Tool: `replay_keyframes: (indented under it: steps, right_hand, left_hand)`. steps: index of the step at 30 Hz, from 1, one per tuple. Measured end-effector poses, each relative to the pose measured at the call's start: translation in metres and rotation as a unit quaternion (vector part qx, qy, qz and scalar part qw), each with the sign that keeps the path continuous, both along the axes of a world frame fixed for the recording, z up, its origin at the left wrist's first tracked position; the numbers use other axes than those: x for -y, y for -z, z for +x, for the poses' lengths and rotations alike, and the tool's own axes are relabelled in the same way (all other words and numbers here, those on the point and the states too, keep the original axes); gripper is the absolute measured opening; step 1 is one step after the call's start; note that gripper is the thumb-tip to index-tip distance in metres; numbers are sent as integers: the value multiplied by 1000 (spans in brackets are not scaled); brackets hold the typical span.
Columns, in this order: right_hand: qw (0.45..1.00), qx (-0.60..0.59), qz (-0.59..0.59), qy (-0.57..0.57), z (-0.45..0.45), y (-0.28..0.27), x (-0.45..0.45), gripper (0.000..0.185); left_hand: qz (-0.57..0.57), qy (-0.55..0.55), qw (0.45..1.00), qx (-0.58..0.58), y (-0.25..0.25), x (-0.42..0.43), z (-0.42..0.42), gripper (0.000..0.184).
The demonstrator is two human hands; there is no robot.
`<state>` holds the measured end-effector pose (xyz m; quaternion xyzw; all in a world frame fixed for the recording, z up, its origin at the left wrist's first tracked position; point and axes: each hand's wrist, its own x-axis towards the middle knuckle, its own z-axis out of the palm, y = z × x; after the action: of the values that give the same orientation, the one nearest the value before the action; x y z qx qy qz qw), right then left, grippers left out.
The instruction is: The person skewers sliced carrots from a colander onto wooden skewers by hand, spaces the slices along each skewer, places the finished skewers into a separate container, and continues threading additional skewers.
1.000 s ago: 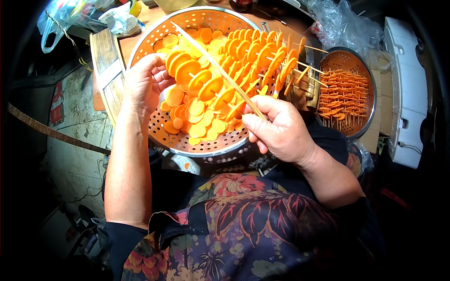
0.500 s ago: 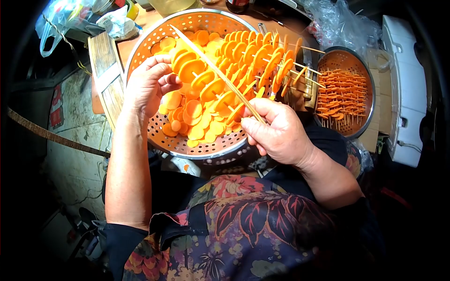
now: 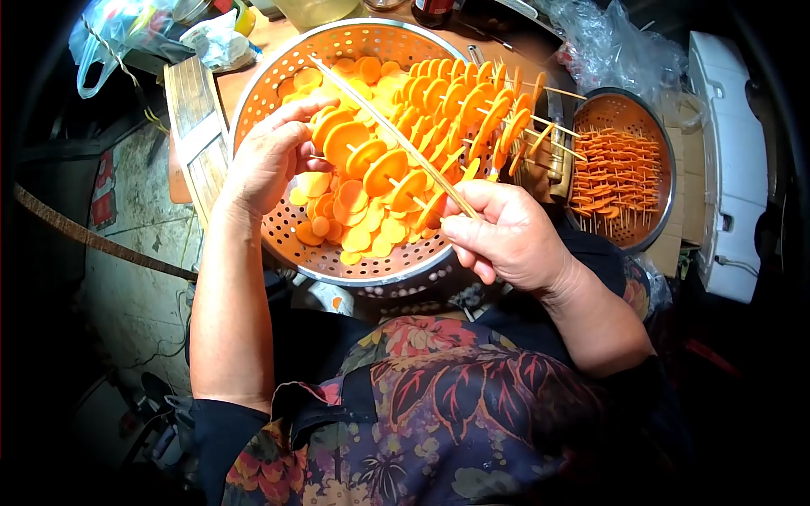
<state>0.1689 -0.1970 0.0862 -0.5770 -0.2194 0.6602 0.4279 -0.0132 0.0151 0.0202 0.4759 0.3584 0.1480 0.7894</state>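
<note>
Over a large perforated colander (image 3: 295, 263), my right hand (image 3: 515, 240) is closed round the lower ends of bare bamboo skewers (image 3: 405, 146) and of a skewer threaded with thin, round carrot slices (image 3: 386, 173). My left hand (image 3: 274, 156) is at the far end of that threaded skewer, its fingers curled against the end slices; the exact grip is partly hidden. Loose carrot slices (image 3: 363, 228) are heaped in the colander below. Several filled carrot skewers (image 3: 460, 97) lie across its right side, their stick ends jutting past the rim.
A smaller colander (image 3: 666, 190) at the right holds stacked thin carrot skewers (image 3: 616, 169). Beside it stands a white foam box (image 3: 726, 169), with clear plastic bags (image 3: 620, 46) behind. A slatted wooden piece (image 3: 194, 126) and a plastic bag (image 3: 105, 51) are on the left.
The left hand has shifted slightly at the end of the threaded skewer, its fingers a little further round the end slices. The whole view has moved slightly; the right hand keeps its grip.
</note>
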Motion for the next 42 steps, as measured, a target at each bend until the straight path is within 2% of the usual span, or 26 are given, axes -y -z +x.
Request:
replay_keyframes:
  steps: [5,10,14,17,19,25,27,29,32,36,38,42]
  right_hand:
    - [1000,-13,-1,-6,2,0,0,15]
    - [1000,-5,9,5,2,-1,-1,16]
    - [1000,3,17,12,2,2,-1,15]
    - [1000,17,13,10,2,0,-1,15]
    - [1000,13,3,7,5,-2,0,13]
    - [998,38,14,42,2,6,-1,14]
    - [998,39,16,42,1,5,-2,15]
    - [998,40,20,45,1,4,-2,15]
    - [999,38,8,31,1,3,-3,13]
    - [999,29,18,29,1,3,-3,15]
    - [999,31,18,28,1,3,-2,15]
    - [999,38,19,19,1,2,-2,14]
  left_hand:
    - [-2,-4,1000,15,3,-3,-1,26]
    - [42,-22,998,-39,-2,1,4,17]
    - [96,-35,992,-69,4,1,8,16]
    - [150,-75,979,-117,11,-3,8,16]
    - [189,-161,953,-176,13,-11,3,15]
    - [162,-129,964,-169,7,0,6,14]
    - [121,-111,973,-162,9,0,6,14]
    - [105,-117,976,-152,6,0,5,12]
    - [55,-198,973,-109,5,-2,2,15]
    - [43,-205,974,-89,11,-6,-3,15]
    - [66,-179,974,-125,10,-4,-2,14]
    - [60,-189,972,-123,10,-1,1,14]
